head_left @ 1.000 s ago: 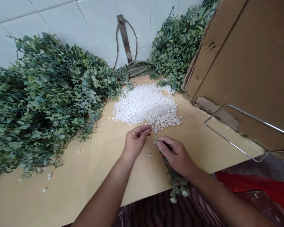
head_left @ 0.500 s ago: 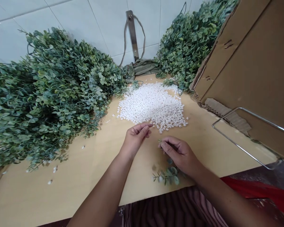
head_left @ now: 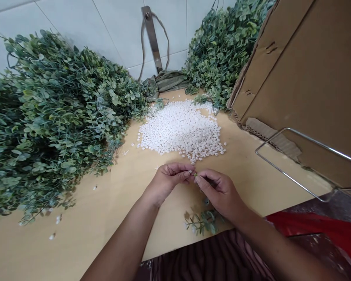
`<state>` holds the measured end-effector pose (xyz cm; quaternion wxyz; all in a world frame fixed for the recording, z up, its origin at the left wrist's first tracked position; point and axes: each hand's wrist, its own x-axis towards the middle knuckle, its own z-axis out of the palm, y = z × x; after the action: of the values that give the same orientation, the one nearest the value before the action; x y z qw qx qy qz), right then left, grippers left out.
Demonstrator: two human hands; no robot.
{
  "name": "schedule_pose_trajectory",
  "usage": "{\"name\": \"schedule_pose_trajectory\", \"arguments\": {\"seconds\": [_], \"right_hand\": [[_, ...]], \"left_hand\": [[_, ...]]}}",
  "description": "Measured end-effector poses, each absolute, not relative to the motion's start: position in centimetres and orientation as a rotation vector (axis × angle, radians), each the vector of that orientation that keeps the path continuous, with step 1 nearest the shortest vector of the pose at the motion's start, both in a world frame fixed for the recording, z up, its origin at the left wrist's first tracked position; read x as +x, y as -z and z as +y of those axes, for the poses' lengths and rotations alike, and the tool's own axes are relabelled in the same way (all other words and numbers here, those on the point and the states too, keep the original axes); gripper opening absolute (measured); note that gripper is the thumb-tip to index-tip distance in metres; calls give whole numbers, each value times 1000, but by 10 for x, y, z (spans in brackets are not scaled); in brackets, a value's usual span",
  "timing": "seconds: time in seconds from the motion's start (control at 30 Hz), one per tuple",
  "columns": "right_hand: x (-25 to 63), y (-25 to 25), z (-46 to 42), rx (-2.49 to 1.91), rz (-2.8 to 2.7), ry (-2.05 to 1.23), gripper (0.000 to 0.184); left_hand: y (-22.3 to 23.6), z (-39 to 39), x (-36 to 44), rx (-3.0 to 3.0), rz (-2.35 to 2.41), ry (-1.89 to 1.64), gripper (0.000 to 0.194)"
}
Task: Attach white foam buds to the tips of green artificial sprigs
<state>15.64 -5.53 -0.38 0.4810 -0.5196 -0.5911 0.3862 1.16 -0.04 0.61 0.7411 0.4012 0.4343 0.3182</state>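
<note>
My left hand [head_left: 169,178] is closed in a pinch, with a small whitish piece [head_left: 190,171] at its fingertips. Facing it, my right hand [head_left: 220,191] pinches the green stem tip of an artificial leafy sprig [head_left: 206,223], whose round grey-green leaves hang below the palm near the table's front edge. The fingertips of both hands meet or nearly meet at the stem tip. Just beyond them spreads a heap of small white bead-like pieces [head_left: 179,127] on the wooden tabletop [head_left: 119,218].
Artificial greenery is piled at left [head_left: 61,117] and at the back right [head_left: 219,50]. A large cardboard box [head_left: 304,78] stands at right, with a bent metal wire frame [head_left: 292,180] before it. Some loose white pieces [head_left: 52,236] lie at front left. Dark cloth [head_left: 172,80] lies by the tiled wall.
My left hand has come toward my right, bringing a small whitish piece to the stem tip. My right hand keeps its pinch on the sprig. The view has shifted slightly right.
</note>
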Motion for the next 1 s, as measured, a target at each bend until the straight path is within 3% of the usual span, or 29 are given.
{"name": "schedule_pose_trajectory", "arguments": {"seconds": [1.0], "right_hand": [[157, 7, -57, -1313, -1457, -891, 20]], "left_hand": [[-11, -6, 16, 1079, 952, -762, 25]]}}
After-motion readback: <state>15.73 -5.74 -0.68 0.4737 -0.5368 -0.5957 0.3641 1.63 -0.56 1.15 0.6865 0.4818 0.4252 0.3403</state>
